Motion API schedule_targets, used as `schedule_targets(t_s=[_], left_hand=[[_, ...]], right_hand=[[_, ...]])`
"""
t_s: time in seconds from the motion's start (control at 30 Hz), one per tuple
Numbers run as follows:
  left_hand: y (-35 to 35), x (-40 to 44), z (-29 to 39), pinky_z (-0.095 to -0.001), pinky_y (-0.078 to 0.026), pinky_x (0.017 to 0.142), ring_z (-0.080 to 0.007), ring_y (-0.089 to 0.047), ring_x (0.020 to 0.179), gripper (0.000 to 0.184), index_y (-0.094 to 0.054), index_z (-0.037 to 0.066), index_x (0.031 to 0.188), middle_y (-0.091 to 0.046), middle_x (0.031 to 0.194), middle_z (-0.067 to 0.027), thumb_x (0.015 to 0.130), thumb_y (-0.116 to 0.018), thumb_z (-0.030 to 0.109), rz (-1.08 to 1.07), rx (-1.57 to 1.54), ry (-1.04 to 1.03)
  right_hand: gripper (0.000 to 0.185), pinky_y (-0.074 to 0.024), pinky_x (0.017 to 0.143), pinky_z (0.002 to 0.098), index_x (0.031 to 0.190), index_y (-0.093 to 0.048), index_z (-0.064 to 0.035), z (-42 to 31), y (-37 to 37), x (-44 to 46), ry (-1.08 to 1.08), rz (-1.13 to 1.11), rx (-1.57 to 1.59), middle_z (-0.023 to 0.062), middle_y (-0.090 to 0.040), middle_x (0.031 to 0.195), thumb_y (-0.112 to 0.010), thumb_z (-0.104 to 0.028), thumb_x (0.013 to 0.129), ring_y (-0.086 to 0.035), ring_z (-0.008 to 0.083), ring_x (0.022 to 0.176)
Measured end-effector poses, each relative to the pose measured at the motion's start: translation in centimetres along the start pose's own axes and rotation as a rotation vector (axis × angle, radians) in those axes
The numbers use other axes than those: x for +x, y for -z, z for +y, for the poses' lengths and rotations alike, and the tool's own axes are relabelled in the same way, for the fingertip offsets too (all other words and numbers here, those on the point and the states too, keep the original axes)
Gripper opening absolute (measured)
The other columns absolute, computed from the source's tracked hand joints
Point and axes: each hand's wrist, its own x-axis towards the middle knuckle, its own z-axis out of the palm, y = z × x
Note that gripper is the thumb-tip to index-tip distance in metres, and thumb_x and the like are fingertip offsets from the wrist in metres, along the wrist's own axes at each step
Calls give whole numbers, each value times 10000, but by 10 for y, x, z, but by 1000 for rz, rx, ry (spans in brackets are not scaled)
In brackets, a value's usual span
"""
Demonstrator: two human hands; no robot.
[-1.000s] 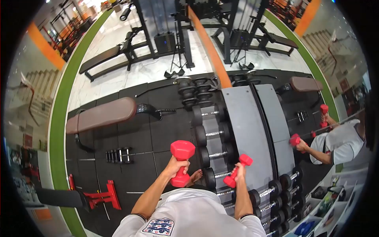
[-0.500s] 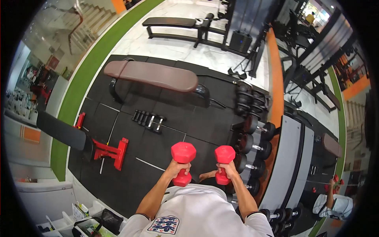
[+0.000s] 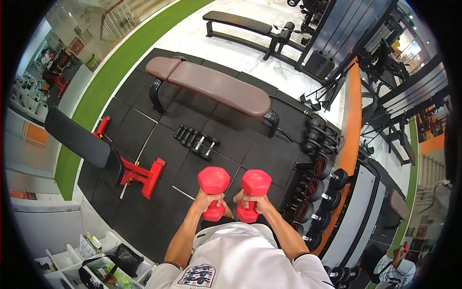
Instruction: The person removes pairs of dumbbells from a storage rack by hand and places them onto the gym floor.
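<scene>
My left hand (image 3: 208,201) is wrapped round the handle of one red dumbbell (image 3: 213,180), held upright in front of my waist. Beside it, my right hand (image 3: 256,203) grips a second red dumbbell (image 3: 256,182), also upright. The two dumbbells are close together at about the same height, with a small gap between them. Both are held over the black mat floor, near the hem of the white shirt (image 3: 245,253). Part of a bare foot shows behind the hands.
A brown padded bench (image 3: 219,89) stands ahead, small black dumbbells (image 3: 196,140) on the floor before it. A black and red bench (image 3: 86,142) is on the left. The dumbbell rack (image 3: 313,212) and mirror are right; shelves (image 3: 108,250) stand lower left.
The view has turned left, away from the rack and mirror. My right hand has brought its dumbbell in beside the left one, and both are now level.
</scene>
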Motion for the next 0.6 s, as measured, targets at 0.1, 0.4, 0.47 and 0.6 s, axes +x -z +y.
schedule_targets(t_s=[0.1,0.4,0.47,0.6], left_hand=[[-2,18,8,-316,-474,503,-159,-567,516,218,-603,0,943,-596,693,-74,742,-652,-69,31,18,23],[6,110,16,-302,-472,489,-154,-570,535,320,-577,24,1054,-592,713,-68,762,-649,-84,134,119,49],[15,131,7,-299,-471,481,-153,-571,537,334,-571,26,1069,-594,728,-63,766,-659,-83,129,172,34],[25,169,-5,-279,-430,435,-125,-567,501,206,-633,6,915,-619,706,-41,731,-661,-82,292,187,8]], right_hand=[[144,-439,535,295,866,-586,-21,-16,-8,23,-22,19,-29,53,-541,618,-708,-48,795,-542,157,531],[107,-444,555,295,856,-598,-2,-31,35,100,0,129,-57,72,-572,633,-667,-14,774,-552,168,538],[105,-447,549,304,854,-596,5,-24,43,118,12,214,-42,77,-572,632,-638,5,758,-557,174,541],[130,-455,535,323,874,-588,21,-1,62,156,8,345,25,87,-575,640,-596,20,745,-562,182,543]])
